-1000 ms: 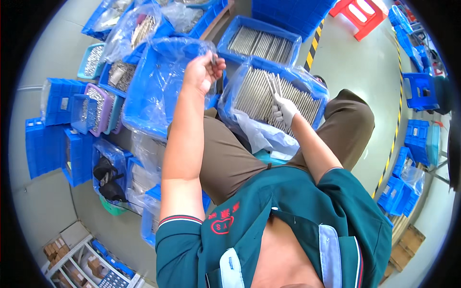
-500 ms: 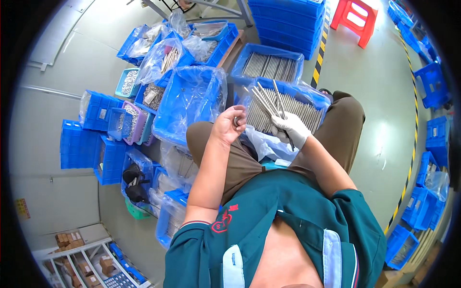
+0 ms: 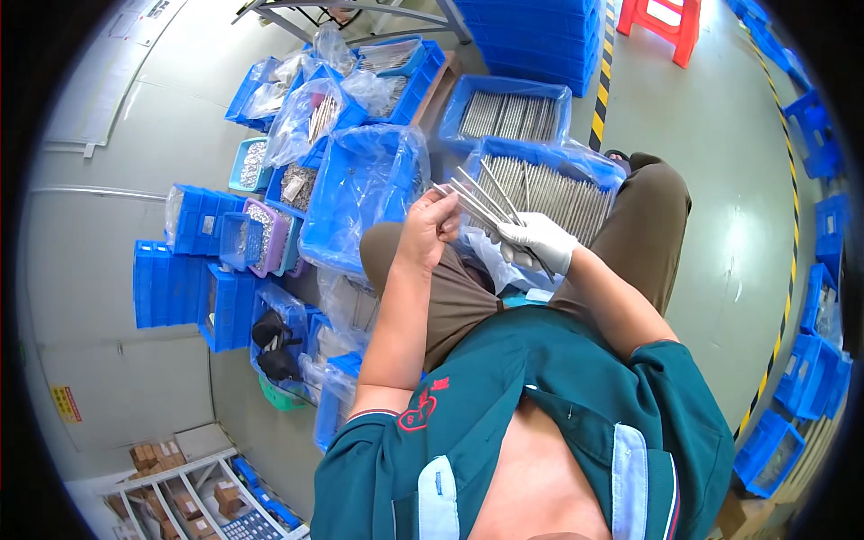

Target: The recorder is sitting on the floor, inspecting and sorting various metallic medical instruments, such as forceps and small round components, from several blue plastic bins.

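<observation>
View from above of a seated person in a green shirt and brown trousers, working over their lap on a grey floor (image 3: 711, 207).

The right hand (image 3: 538, 241), in a white glove, is closed around a fanned bunch of thin metal rods (image 3: 481, 202). The rods stick up and to the left from the fist, spreading apart at their far ends. The bare left hand (image 3: 430, 225) is just beside them, its fingers curled and its fingertips pinching the tip of one rod at the left of the fan. Both hands are raised above the knees, close together.

Directly behind the hands, a blue bin (image 3: 576, 193) lined with clear plastic holds many more grey rods lying side by side. A second bin of rods (image 3: 508, 112) sits just beyond it. To the left of the hands, touching the left knee, is a larger bin (image 3: 355, 202) lined with a clear bag; what it holds cannot be made out.

Further left, smaller blue trays and bagged metal parts (image 3: 310, 121) crowd the floor, with stacked blue crates (image 3: 166, 283) near the left edge. A red stool (image 3: 666, 22) stands at the top, beside a yellow-and-black floor stripe (image 3: 601, 94).
</observation>
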The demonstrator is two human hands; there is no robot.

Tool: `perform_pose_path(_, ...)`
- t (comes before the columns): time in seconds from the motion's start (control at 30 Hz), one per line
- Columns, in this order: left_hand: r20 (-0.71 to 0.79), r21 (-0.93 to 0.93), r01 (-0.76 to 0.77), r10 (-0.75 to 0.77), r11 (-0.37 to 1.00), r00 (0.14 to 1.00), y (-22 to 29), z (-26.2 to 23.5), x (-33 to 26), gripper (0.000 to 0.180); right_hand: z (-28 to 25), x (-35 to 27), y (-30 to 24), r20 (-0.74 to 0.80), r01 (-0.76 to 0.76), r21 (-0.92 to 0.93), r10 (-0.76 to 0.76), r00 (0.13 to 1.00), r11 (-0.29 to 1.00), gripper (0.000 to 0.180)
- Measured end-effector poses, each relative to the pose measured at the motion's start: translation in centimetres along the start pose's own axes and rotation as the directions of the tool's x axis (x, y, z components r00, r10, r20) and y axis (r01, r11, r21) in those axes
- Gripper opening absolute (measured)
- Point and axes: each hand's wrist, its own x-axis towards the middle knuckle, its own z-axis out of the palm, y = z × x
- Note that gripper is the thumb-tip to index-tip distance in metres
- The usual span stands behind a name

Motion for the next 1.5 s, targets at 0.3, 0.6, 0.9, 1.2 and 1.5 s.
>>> perform_pose_path(0.3,0.052,0.002,-0.079,0.079,0.997,0.996,-2.3,-1.1,1.3,0.010,0.1,0.1,0.3,0.120,-0.148,0.062,0.139,0.983,0.987,0.022)
perform_pose_path(0.6,-0.042,0.005,-0.118,0.118,0.993,0.992,-3.7,-2.0,1.4,0.022,0.6,1.1,2.2,0.078,-0.182,-0.007,0.182,0.980,0.983,0.022)
perform_pose_path(0.9,-0.238,-0.080,-0.379,0.352,0.922,0.905,1.5,-4.1,1.0,0.034,0.4,0.8,2.4,0.160,-0.177,0.131,0.155,0.975,0.975,0.021)
perform_pose_path(1.2,-0.217,0.105,-0.413,0.426,0.905,0.878,1.9,-4.8,0.3,0.022,1.5,-0.4,0.9,0.445,-0.200,0.304,0.046,0.894,0.931,0.038)
perform_pose_path(1.5,0.134,-0.053,-0.233,0.238,0.971,0.962,-1.2,-0.9,0.9,0.037,1.8,0.8,1.2,0.499,-0.293,0.369,0.078,0.863,0.882,0.045)
